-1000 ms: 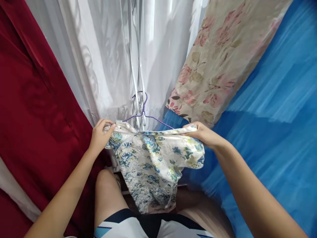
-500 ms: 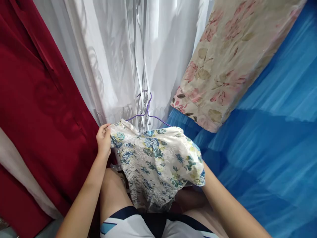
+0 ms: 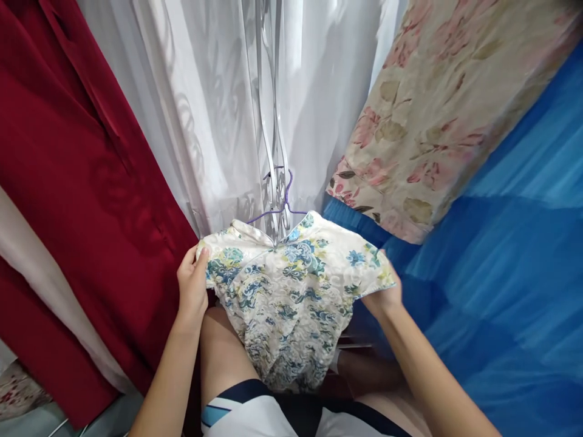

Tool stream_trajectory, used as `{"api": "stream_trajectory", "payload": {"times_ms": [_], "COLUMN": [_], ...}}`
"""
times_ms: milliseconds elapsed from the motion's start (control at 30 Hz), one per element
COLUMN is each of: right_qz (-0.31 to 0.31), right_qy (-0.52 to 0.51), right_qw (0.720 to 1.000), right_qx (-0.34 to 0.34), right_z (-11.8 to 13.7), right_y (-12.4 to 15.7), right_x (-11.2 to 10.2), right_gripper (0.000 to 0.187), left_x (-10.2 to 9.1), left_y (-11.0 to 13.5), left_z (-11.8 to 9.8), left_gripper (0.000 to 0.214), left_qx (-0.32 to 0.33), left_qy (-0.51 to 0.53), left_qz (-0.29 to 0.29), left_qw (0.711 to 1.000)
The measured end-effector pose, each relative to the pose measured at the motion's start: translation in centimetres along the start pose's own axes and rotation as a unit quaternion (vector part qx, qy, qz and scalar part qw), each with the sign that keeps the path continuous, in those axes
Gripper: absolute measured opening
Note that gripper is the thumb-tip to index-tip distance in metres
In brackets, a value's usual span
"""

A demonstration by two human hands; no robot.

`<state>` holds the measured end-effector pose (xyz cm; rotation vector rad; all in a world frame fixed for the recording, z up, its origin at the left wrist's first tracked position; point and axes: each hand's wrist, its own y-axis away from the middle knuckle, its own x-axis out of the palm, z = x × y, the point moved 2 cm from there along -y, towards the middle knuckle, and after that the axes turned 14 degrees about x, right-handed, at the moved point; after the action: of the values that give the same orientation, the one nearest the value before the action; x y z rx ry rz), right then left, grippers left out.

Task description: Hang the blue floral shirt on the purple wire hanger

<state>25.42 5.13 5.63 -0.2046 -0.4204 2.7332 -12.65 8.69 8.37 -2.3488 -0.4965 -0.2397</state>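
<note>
A short-sleeved blouse (image 3: 291, 297), white with blue, green and yellow flowers, hangs spread out on a purple wire hanger (image 3: 288, 193) in front of me. My left hand (image 3: 192, 276) pinches the sleeve on the left, thumb on top. At the other sleeve is my right hand (image 3: 387, 294), closed about the sleeve's edge, its fingers mostly hidden beneath the cloth. The hanger's hook is caught at white straps (image 3: 276, 121) that hang down from above. Gathered, crinkled fabric makes up the blouse's body, which reaches down between my legs.
A red garment (image 3: 86, 200) hangs on the left, with white curtain-like cloth (image 3: 209, 109) behind the straps. To the right hang a beige cloth with pink flowers (image 3: 410, 133) and a blue tiered, ruffled garment (image 3: 510, 291). My bare legs are below the blouse.
My right hand has come out from under the blouse to the right sleeve's edge. That sleeve and shoulder now lie straighter and flatter. The left hand still holds its sleeve.
</note>
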Motion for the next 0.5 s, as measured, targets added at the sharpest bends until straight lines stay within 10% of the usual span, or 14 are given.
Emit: {"api": "stream_trajectory", "payload": {"times_ms": [233,400,500], "right_qz": [0.0,-0.164,-0.277], "right_qy": [-0.268,-0.319,-0.263], "right_qw": [0.952,0.92,0.91], "right_qx": [0.146,0.156,0.162], "right_z": [3.8,3.9,1.6], "right_y": [0.1,0.9,5.6], "right_x": [-2.7,-4.0,-5.4], "right_gripper": [0.033,0.03,0.027], "left_x": [1.7,4.3,5.6], "left_y": [-1.5,-1.9,0.3], "left_z": [-4.9,-7.0,-6.7], "left_gripper": [0.048,0.066,0.067], "left_qx": [0.019,0.126,0.261], "left_qy": [0.029,-0.092,-0.28], "left_qz": [0.047,0.192,0.235], "left_qw": [0.998,0.969,0.893]}}
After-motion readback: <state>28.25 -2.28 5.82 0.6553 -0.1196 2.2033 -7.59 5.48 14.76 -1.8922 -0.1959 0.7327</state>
